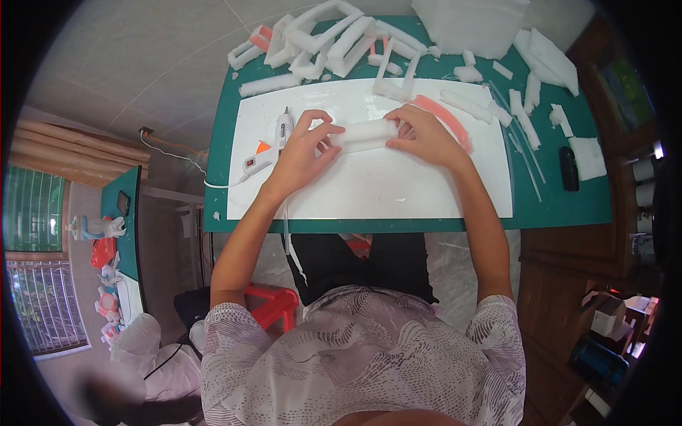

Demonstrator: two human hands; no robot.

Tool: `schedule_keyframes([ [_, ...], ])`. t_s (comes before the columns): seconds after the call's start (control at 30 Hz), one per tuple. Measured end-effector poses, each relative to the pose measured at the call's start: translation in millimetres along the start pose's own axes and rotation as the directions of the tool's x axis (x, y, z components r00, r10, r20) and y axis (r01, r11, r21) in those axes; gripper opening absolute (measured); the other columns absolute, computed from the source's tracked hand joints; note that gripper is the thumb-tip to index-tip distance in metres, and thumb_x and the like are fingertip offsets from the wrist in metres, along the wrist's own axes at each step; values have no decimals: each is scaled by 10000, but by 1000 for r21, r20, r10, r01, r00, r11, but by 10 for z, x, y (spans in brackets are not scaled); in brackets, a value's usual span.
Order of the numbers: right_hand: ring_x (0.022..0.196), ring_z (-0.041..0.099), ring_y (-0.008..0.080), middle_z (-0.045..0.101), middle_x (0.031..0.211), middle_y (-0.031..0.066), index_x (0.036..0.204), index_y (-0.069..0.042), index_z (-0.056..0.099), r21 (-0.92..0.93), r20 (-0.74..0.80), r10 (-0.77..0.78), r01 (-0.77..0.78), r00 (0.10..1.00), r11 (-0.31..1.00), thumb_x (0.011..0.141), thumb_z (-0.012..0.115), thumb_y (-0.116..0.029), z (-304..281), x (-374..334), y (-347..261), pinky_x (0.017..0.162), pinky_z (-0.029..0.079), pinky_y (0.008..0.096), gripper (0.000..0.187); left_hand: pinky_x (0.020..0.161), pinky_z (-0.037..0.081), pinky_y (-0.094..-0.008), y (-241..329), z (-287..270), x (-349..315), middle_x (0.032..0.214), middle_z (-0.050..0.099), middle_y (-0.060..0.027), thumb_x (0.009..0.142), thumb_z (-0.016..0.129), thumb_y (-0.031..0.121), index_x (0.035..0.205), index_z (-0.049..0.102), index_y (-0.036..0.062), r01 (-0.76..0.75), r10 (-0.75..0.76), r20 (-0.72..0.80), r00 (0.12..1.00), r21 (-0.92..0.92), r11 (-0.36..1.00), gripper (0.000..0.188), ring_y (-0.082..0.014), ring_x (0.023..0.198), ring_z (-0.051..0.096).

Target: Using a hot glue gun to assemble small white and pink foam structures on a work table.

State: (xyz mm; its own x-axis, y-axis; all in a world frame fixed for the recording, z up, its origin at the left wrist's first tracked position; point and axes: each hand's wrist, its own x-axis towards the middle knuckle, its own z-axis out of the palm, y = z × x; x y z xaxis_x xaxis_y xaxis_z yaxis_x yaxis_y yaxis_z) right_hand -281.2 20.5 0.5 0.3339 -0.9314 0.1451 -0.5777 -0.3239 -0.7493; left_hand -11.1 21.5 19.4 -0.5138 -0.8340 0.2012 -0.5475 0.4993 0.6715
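Note:
A white foam piece (pixel 366 133), long and block-like, lies crosswise on the white board (pixel 383 202) in front of me. My left hand (pixel 310 149) has its curled fingers and thumb at the left end. The right end is gripped between the thumb and fingers of my right hand (pixel 425 136), which partly hide it. Just left of my left hand rests a white glue gun (pixel 283 129), its cord running off the table's left side. A curved pink foam strip (pixel 455 126) lies beyond my right hand.
Several white foam frames (pixel 320 32) crowd the table's far edge. Clear thin sticks (pixel 524 153) and a black object (pixel 568 169) lie on the green table (pixel 561 209) at right. A red stool (pixel 277 305) stands below; another person (pixel 160 362) is at lower left.

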Motion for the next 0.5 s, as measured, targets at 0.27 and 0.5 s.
schedule_keyframes([
  [0.27,791,564,135,592,1033,52,1177,-81,630,9,35,30,-30,999,1000,727,817,-206,-43,-10,-41,728,466,241,504,740,535,-246,-3,-43,-50,1294,464,-97,799,709,-13,1218,598,84,-22,21,-27,999,-36,999,444,-144,873,611],
  [0.5,792,572,153,601,1041,71,1184,-50,625,16,73,51,-53,996,998,741,807,-222,-50,-2,22,732,478,254,509,757,531,-284,1,-69,-63,1296,484,-118,788,716,11,1295,533,97,15,-15,-22,1000,-4,1000,546,-187,960,615],
])
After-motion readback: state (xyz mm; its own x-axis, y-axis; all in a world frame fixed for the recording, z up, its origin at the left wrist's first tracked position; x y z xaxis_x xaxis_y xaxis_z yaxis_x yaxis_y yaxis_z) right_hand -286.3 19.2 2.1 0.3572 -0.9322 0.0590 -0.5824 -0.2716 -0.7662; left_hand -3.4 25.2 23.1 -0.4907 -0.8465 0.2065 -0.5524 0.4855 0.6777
